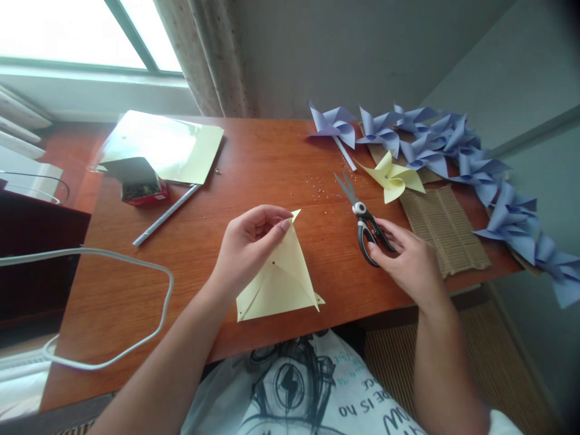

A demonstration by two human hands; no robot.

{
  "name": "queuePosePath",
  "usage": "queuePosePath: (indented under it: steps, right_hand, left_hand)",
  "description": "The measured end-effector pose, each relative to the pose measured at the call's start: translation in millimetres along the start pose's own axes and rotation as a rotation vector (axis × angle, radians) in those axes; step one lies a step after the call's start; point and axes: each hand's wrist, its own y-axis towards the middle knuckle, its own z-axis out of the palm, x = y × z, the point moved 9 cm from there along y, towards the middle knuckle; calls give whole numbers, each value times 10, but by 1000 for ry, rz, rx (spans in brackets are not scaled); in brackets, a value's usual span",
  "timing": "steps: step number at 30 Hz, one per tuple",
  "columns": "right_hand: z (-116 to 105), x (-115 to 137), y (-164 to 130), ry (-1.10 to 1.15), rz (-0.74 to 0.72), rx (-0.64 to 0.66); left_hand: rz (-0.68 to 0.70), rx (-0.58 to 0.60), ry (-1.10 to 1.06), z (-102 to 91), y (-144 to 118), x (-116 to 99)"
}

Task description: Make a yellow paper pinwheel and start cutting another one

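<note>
My left hand [254, 244] pinches the top corner of a pale yellow paper sheet [285, 278] between thumb and fingers. The sheet has cut slits, small holes near its middle and lower corners, and lies near the table's front edge. To the right, my right hand [408, 257] has its thumb and fingers on the black handles of a pair of scissors [362, 217]. Their blades point away from me and are slightly apart. Beyond the scissors sits a yellow paper pinwheel [390, 176].
Blue paper pinwheels [421, 151] line the table's right side around corrugated cardboard [448, 226]. Tiny paper bits lie near the scissors. At the left are a red box [149, 188], a silvery stick [165, 214], a plastic-sleeved paper stack [206, 154] and a white cable [167, 302].
</note>
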Motion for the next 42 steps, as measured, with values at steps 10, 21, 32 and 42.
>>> queuePosePath:
  steps: [10, 21, 32, 42]
  right_hand:
    - [-114, 94, 3, -396, -132, -101]
    - [25, 98, 156, -357, -208, -84]
    - [111, 892, 220, 15, -322, -67]
    - [942, 1510, 445, 514, -353, 379]
  left_hand:
    - [43, -10, 47, -7, 5, 16]
    - [55, -5, 37, -1, 11, 8]
    - [130, -59, 167, -45, 11, 0]
    - [218, -169, 274, -188, 8, -94]
